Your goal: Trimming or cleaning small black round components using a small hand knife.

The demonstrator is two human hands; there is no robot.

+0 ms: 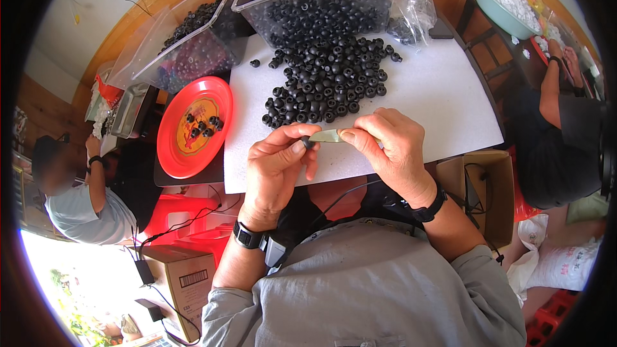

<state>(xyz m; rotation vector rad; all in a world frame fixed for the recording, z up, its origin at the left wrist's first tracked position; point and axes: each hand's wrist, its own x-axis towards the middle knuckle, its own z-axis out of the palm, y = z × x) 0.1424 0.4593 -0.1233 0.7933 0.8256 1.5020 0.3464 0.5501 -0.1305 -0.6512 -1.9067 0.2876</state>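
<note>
Between the thumb and fingers of my left hand (275, 164) is a small black round part (308, 143), pinched over the near edge of the white table sheet (443, 106). My right hand (392, 151) grips a short knife (328, 135), its blade pointing left and its tip at the black part. Just beyond my hands lies a heap of black round parts (331, 80) with holes in them. To the left, a red plate (168, 154) with a yellow centre holds several more black parts (204, 130).
Clear plastic bins (321, 6) full of black parts stand at the back, beside a plastic bag (411, 13). A cardboard box (495, 199) is at the lower right. Another person (90, 186) sits at left, and another (553, 135) works at right near a green basin (504, 9).
</note>
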